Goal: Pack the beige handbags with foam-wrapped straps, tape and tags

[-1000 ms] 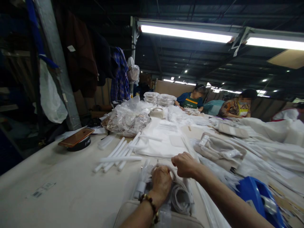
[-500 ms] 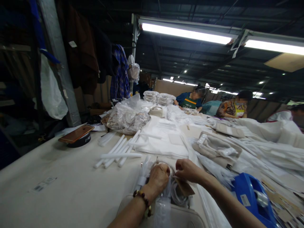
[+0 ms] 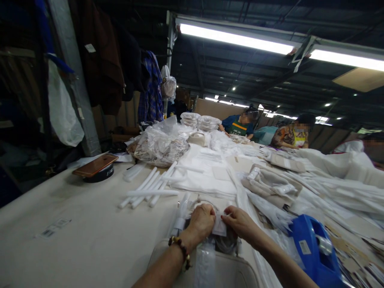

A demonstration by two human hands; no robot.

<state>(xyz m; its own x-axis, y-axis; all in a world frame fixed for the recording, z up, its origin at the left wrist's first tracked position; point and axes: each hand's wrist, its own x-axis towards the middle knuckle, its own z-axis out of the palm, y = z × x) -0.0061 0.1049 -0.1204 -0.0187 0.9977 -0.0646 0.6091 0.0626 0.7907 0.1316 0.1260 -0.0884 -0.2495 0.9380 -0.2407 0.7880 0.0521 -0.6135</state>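
Note:
A beige bag lies on the table right in front of me, with a clear plastic strip over its upper side. Above it my left hand is closed in a pinch by the bag's handle; what its fingertips grip is hidden. My right hand, thumb and finger pinched, holds the edge of a small whitish tag between the two hands. Below the tag is a coiled pale strap or cord in plastic. Clear wrapping stands up left of my left hand.
White foam tubes lie left of the hands, and a phone rests on a black tape roll. White sheets are stacked ahead. To the right are another beige bag and a blue tape dispenser. Several people work farther back.
The brown card that hung below my right hand no longer shows; a whitish tag now shows between my hands. My right hand has shifted slightly down.

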